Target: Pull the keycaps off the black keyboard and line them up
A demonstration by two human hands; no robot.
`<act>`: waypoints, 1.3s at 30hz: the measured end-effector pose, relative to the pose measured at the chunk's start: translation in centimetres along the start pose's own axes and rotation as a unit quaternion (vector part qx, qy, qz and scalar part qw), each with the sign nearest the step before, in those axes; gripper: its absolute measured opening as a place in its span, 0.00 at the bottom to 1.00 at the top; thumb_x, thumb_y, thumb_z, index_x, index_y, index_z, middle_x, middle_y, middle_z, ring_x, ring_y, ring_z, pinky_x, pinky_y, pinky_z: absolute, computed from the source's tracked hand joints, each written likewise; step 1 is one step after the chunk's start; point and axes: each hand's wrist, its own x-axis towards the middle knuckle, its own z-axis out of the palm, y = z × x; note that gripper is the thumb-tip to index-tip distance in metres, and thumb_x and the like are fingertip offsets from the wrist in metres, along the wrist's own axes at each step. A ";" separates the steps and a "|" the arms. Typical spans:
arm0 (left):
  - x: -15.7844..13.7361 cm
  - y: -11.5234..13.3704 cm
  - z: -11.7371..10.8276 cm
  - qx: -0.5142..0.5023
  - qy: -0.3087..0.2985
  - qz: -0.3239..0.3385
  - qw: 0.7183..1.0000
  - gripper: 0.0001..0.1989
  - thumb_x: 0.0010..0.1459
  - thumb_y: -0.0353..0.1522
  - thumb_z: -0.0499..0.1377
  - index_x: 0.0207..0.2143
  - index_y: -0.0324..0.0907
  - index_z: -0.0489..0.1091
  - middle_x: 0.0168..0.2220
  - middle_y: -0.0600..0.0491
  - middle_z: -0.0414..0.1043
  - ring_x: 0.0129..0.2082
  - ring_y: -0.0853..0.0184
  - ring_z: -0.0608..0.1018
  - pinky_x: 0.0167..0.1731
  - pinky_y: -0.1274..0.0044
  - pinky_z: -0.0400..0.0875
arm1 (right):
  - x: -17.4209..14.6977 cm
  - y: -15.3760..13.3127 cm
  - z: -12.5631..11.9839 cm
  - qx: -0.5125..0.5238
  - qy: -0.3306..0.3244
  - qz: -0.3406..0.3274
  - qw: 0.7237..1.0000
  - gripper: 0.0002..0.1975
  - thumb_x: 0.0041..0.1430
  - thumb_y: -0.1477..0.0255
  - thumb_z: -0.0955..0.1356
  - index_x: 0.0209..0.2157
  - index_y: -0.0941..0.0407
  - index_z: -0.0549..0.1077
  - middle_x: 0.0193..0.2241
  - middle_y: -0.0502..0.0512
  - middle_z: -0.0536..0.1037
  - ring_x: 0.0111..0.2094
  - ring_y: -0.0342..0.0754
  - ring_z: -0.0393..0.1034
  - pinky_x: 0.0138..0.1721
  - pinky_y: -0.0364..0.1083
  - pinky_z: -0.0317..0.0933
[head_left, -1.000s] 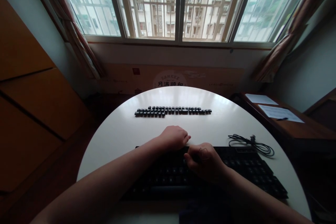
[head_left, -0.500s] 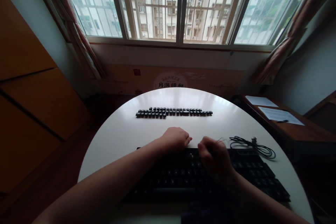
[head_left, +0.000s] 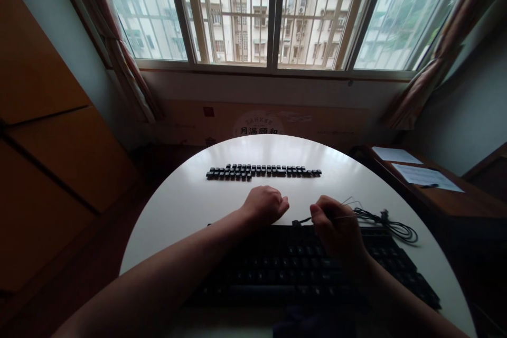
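Observation:
A black keyboard [head_left: 277, 263] lies on the white table under both forearms. My left hand [head_left: 266, 205] is closed at the keyboard's back edge, its fingers curled under so that anything inside is hidden. In my right hand [head_left: 336, 222] is a keycap puller [head_left: 350, 202] with thin wire loops showing behind the fingers. A small black keycap [head_left: 296, 223] is at the puller's front end, by the back edge of the keyboard. Farther back, loose black keycaps [head_left: 269, 170] stand lined up in rows.
A coiled black cable [head_left: 396, 226] lies behind the keyboard's right side. The round white table [head_left: 166, 211] curves away toward the window. At the right, a brown desk [head_left: 431, 200] bears paper sheets [head_left: 428, 177] and a pen [head_left: 430, 186]. An orange cabinet [head_left: 43, 169] stands left.
My right hand has moved slightly right and up, away from the keys, and a keycap now shows at the puller's end. My left hand has hardly moved.

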 end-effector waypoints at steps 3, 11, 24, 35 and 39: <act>-0.1 0.4 -0.4 0.002 -0.001 -0.015 1.000 0.23 0.61 0.35 0.48 0.19 0.39 0.74 0.23 0.50 0.74 0.22 0.68 0.71 0.26 0.76 0.63 | 0.3 0.1 -0.4 0.016 0.018 0.006 1.000 0.17 0.62 0.69 0.64 0.20 0.54 0.61 0.13 0.44 0.59 0.15 0.39 0.53 0.16 0.40 0.50; -0.2 0.6 -0.6 -0.036 0.023 -0.022 0.999 0.23 0.62 0.35 0.46 0.17 0.40 0.68 0.22 0.51 0.71 0.20 0.69 0.67 0.24 0.76 0.60 | 1.1 0.5 -0.8 0.038 0.048 0.019 0.998 0.17 0.63 0.68 0.64 0.20 0.55 0.61 0.15 0.44 0.60 0.16 0.39 0.54 0.16 0.40 0.51; 0.2 -0.8 0.9 -0.180 0.222 0.128 0.950 0.13 0.38 0.15 0.46 0.19 0.41 0.55 0.21 0.57 0.58 0.23 0.71 0.62 0.24 0.79 0.57 | 1.1 0.5 -0.8 0.057 0.049 0.009 0.997 0.17 0.63 0.68 0.65 0.21 0.55 0.62 0.16 0.44 0.60 0.17 0.39 0.55 0.17 0.40 0.51; -0.6 -0.2 -0.2 -0.236 0.169 0.156 0.944 0.11 0.35 0.17 0.48 0.17 0.41 0.57 0.17 0.59 0.59 0.19 0.74 0.60 0.20 0.80 0.53 | 1.1 1.4 -0.7 0.089 0.070 0.039 0.993 0.17 0.64 0.67 0.65 0.21 0.55 0.62 0.16 0.44 0.60 0.17 0.39 0.55 0.17 0.40 0.50; -0.3 -0.4 0.1 -0.252 0.190 0.132 0.940 0.10 0.41 0.18 0.49 0.19 0.40 0.61 0.20 0.57 0.62 0.22 0.72 0.64 0.23 0.80 0.58 | 1.2 1.4 -0.6 0.086 0.075 0.042 0.993 0.18 0.64 0.66 0.65 0.21 0.55 0.62 0.15 0.43 0.60 0.17 0.39 0.54 0.17 0.39 0.50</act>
